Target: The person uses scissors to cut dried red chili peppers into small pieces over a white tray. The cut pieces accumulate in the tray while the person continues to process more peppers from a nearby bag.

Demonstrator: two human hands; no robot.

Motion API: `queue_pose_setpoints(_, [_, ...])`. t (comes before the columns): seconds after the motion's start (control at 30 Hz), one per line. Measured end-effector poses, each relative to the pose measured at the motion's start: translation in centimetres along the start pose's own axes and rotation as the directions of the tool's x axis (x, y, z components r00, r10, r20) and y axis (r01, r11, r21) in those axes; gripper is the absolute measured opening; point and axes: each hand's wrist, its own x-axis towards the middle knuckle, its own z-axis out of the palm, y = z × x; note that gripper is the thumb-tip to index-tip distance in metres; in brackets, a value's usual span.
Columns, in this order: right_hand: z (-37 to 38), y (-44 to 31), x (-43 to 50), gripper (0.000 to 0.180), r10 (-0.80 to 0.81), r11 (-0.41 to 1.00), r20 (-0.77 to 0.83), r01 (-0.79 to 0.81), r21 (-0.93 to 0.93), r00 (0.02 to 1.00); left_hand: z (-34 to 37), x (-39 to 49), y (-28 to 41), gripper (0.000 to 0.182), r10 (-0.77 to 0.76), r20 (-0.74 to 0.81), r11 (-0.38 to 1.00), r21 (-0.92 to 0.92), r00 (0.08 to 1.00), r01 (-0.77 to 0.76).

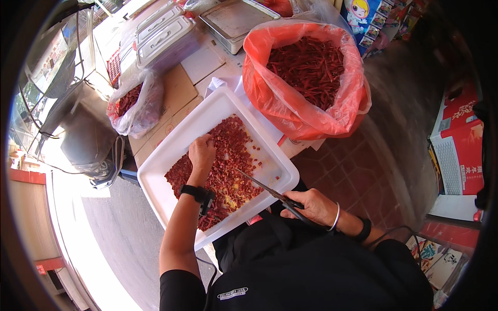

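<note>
A white plastic tray (pixel 183 144) lies tilted before me, with a bed of cut dried red chili pieces (pixel 229 151) in it. Yellow chili seeds (pixel 231 202) are scattered among them, and longer chilies (pixel 210 219) lie along the near edge. My left hand (pixel 202 153) is over the pieces with bent fingers; its fingertips are hidden, so whether it holds anything is unclear. Gripped in my right hand (pixel 313 208) at the tray's near right corner is a pair of black-handled scissors (pixel 268 189). Their blades point into the tray over the chilies and look nearly closed.
Beyond the tray's right corner stands a red plastic bag (pixel 264 101) full of whole dried chilies (pixel 307 70). A smaller clear bag (pixel 149 105) of chilies sits at the left. Lidded metal containers (pixel 167 42) and a scale with a metal platform (pixel 239 17) occupy the table's far side.
</note>
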Motion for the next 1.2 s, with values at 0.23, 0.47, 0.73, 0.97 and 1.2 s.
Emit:
queue_pose_setpoints(0.23, [-1.1,0.4,-0.6,0.036,-0.025,1.0,-0.037,0.026,0.014,0.999,3.5,2.0,1.3,0.021,0.024,0.121,0.974,0.219,0.992,-0.05])
queue_pose_setpoints(0.47, [-0.9,1.1,-0.5,0.038,-0.052,0.997,-0.044,0.055,0.061,0.998,3.6,1.6,1.0,0.015,0.031,0.059,0.99,0.138,0.998,-0.039])
queue_pose_setpoints(0.73, [-0.1,1.1,-0.9,0.037,-0.098,0.995,-0.063,0.097,-0.023,0.993,-3.1,-3.4,1.1,0.014,-0.227,0.396,0.641,-0.626,0.889,0.443])
queue_pose_setpoints(0.97, [1.6,-0.2,-1.0,0.037,-0.082,0.997,-0.008,0.082,0.011,0.997,-9.1,-9.3,2.7,0.018,-0.211,0.565,0.021,-0.813,0.797,0.582])
queue_pose_setpoints(1.2, [3.2,-1.3,-0.5,0.039,-0.03,0.994,0.081,0.038,-0.1,0.996,-11.2,-13.0,2.6,0.009,-0.187,0.564,-0.202,-0.824,0.804,0.53])
